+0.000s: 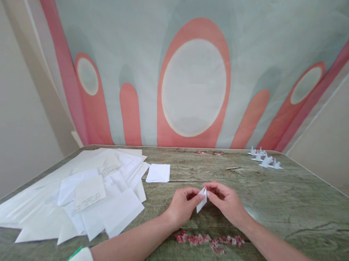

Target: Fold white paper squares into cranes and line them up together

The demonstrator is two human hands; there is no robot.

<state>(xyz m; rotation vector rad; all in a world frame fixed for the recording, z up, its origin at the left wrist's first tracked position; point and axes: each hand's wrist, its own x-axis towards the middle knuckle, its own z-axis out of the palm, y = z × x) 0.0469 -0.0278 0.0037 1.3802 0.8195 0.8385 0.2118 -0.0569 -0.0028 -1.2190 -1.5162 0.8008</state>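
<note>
Wood-grain table [290, 199], scattered paper sheets [80, 191] left, patterned wall [195, 69] behind.

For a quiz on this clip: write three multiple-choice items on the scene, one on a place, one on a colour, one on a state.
1. Where do the small folded paper figures stand?
A. far right of the table
B. near left corner
C. on the paper pile

2. What colour is the folded paper in the hands?
A. red
B. white
C. green

3. How is that paper held?
A. lying flat, untouched
B. by the left hand alone
C. pinched between left hand and right hand

Answers: A, they cluster at the far right edge; B, plainly white; C, both hands' fingertips meet on it.
</note>
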